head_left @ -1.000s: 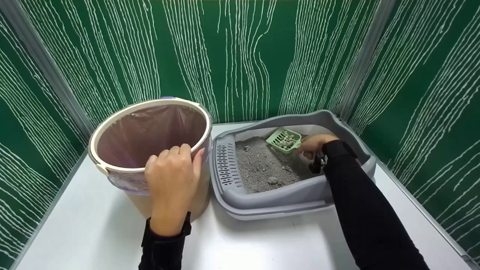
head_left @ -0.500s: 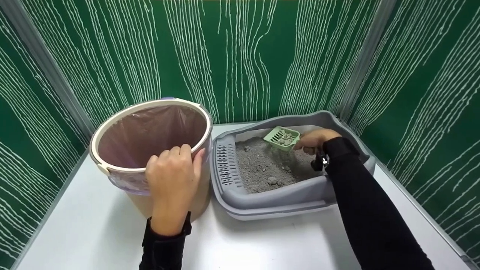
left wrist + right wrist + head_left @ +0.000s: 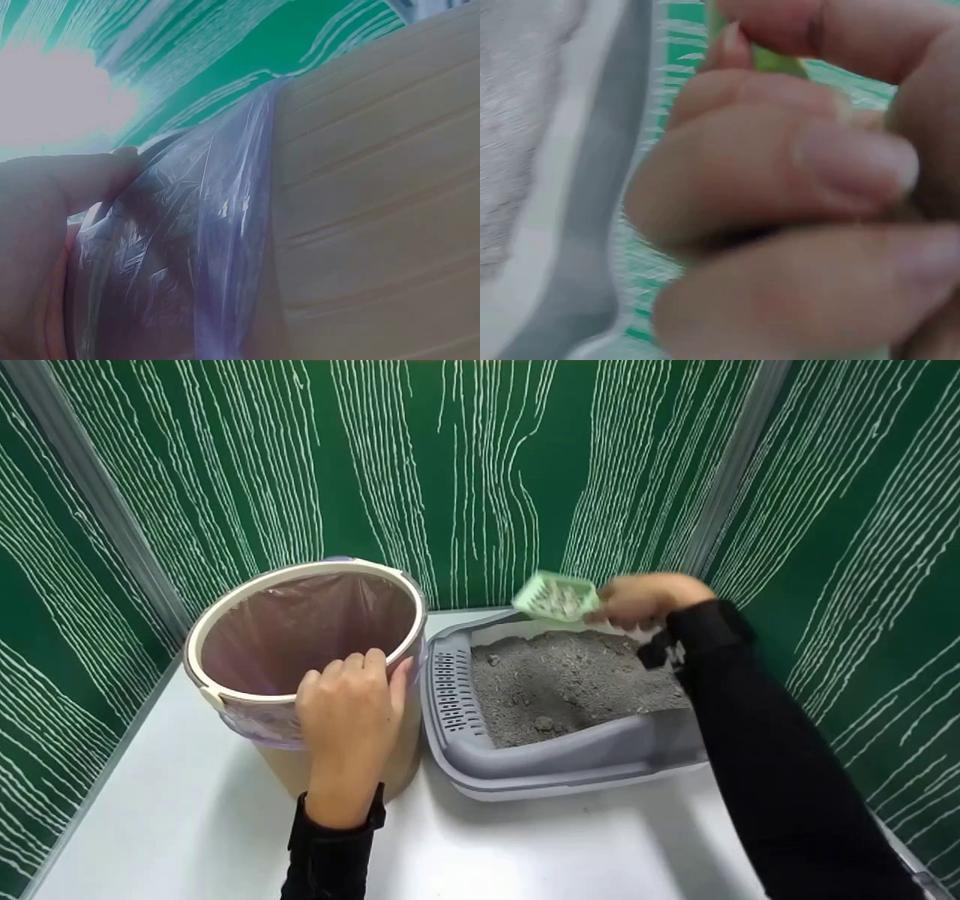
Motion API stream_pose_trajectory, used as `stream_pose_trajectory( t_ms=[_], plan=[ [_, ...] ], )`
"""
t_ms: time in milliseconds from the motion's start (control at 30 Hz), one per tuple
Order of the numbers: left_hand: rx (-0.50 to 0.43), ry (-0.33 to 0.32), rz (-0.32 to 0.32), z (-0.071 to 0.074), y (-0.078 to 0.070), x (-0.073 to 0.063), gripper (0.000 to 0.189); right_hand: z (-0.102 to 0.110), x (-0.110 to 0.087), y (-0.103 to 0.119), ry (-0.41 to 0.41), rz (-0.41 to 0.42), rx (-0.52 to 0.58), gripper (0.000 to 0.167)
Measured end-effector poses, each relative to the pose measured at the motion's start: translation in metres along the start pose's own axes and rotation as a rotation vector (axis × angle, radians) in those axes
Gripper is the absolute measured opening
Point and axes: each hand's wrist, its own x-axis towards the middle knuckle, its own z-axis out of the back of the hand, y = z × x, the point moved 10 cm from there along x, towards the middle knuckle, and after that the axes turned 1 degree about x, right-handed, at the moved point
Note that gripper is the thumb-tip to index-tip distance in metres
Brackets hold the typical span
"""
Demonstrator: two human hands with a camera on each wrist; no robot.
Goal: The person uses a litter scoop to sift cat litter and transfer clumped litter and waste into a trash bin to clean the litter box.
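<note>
My right hand [image 3: 646,598] grips a light green litter scoop [image 3: 556,597] by its handle, above the back edge of the grey litter box [image 3: 555,765]. Pale clumps lie in the slotted scoop, which is blurred in the head view. In the right wrist view the curled fingers [image 3: 772,172] hide most of the handle. Grey litter [image 3: 555,675] covers the bottom of the box. My left hand [image 3: 352,720] holds the near rim of a beige trash bin [image 3: 274,761], fingers over the cream ring and thumb outside. A thin purplish bag [image 3: 217,247] lines the bin and folds down over its outside.
Bin and litter box stand side by side on a white table [image 3: 480,847]. Green walls [image 3: 480,472] with white wavy lines close off the back and both sides, with grey metal posts [image 3: 731,465] at the corners.
My right hand has lifted the scoop with its clumps up from the litter to above the box's back edge. The left hand keeps its hold on the bin rim.
</note>
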Motion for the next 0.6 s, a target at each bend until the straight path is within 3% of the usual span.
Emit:
stream_pose_trajectory(
  t_ms=[200, 267, 600],
  plan=[
    [0.005, 0.002, 0.002, 0.0, -0.001, 0.0, 0.041, 0.025, -0.017, 0.073, -0.104, 0.117, -0.05, 0.04],
    [0.004, 0.004, 0.002, 0.0, -0.001, 0.0, 0.041, 0.028, -0.022, 0.098, -0.123, 0.155, -0.119, 0.039],
    [-0.004, 0.003, 0.01, -0.002, -0.001, -0.001, 0.041, -0.002, -0.039, 0.214, -0.184, 0.298, -0.419, 0.032]
  ],
)
